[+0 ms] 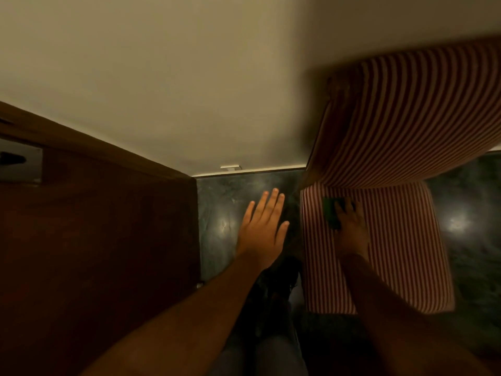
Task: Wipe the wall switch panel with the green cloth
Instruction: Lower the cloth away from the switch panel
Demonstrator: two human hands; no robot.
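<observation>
My right hand [349, 229] rests on a red-and-white striped cushion and its fingers lie over a small dark green cloth [331, 214]. Whether the fingers grip the cloth or only touch it is unclear in the dim light. To the left, my left hand [261, 230] hovers flat with fingers spread over the dark floor, holding nothing. No wall switch panel is in view.
A dark wooden door [103, 240] fills the left side. The beige wall [189, 77] spans the top, with a small white fitting [230, 167] at its base. Striped upholstered furniture [406, 126] stands right; the dark marble floor [222, 213] lies below.
</observation>
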